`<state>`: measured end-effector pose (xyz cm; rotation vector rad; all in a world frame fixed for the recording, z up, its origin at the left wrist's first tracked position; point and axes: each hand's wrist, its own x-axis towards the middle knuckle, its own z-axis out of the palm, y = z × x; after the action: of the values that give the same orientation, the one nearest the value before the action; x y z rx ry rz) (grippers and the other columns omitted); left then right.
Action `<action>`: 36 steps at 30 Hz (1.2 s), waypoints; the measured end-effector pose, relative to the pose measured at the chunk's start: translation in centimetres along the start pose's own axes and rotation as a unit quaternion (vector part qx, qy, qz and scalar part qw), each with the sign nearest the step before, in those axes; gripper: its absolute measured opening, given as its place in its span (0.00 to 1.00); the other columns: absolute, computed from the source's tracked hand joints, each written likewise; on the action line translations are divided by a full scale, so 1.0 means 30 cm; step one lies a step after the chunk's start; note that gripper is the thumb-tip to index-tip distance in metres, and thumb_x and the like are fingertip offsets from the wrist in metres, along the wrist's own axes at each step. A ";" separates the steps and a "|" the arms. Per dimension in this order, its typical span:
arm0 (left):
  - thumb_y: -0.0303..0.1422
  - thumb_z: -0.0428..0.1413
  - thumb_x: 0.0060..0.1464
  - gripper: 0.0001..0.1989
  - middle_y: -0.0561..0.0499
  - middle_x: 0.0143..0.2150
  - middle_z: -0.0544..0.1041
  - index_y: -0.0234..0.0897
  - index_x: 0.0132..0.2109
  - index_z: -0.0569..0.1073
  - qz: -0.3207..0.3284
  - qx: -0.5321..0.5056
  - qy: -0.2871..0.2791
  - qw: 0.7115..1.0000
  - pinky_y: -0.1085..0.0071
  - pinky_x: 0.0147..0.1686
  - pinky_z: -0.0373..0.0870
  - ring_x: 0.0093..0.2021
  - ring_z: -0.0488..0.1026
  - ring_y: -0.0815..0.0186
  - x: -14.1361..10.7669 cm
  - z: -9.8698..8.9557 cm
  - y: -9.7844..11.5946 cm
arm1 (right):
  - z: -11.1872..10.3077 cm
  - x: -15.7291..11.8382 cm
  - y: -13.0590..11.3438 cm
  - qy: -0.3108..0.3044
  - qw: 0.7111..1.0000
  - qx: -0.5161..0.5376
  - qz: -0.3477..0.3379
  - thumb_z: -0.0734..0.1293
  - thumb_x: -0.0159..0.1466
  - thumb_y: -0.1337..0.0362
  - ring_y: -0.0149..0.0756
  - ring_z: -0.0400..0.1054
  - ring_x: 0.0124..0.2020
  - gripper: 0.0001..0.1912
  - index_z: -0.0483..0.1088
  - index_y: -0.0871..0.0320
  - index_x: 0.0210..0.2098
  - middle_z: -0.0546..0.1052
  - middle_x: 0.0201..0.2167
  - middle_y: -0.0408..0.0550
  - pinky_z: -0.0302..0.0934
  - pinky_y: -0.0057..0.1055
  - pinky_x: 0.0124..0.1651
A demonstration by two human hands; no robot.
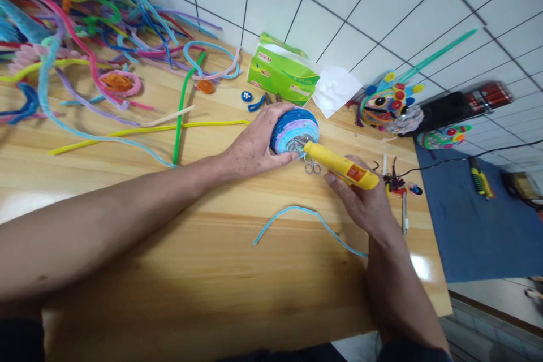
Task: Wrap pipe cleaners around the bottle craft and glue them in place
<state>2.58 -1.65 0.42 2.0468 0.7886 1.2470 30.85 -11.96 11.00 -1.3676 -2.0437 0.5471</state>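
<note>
Coils of dark-blue, lilac and light-blue fuzzy cord (296, 128), wound into a round shape, sit between the left hand (259, 140) and the right hand (365, 201), against the left. Behind them I see a bright-green tissue packet (282, 70); how full, I cannot tell. The left hand curves widely around the coils; the right grips a yellow plastic glue gun (337, 164), nozzle at their shiny grey middle.

Free room across the near tabletop (212, 277), bar one light-blue pipe cleaner (297, 207).
</note>
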 end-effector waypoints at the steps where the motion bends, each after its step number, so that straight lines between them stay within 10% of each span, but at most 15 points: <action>1: 0.54 0.78 0.64 0.52 0.31 0.83 0.74 0.41 0.83 0.66 0.002 0.000 0.001 1.000 0.36 0.89 0.69 0.85 0.71 0.35 -0.001 0.000 -0.001 | 0.000 -0.001 0.002 0.003 1.000 -0.004 0.002 0.77 0.81 0.48 0.38 0.70 0.33 0.16 0.78 0.49 0.41 0.77 0.33 0.41 0.66 0.36 0.37; 36: 0.55 0.79 0.64 0.53 0.31 0.83 0.74 0.41 0.83 0.67 0.000 -0.008 0.001 1.000 0.36 0.89 0.68 0.85 0.71 0.35 -0.002 -0.002 0.000 | -0.002 -0.006 0.010 0.007 0.999 -0.017 -0.029 0.77 0.80 0.58 0.33 0.64 0.29 0.15 0.71 0.49 0.39 0.72 0.30 0.36 0.55 0.34 0.33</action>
<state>2.50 -1.69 0.42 2.0336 0.7759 1.2518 31.14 -12.00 10.81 -1.3239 -2.0822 0.4786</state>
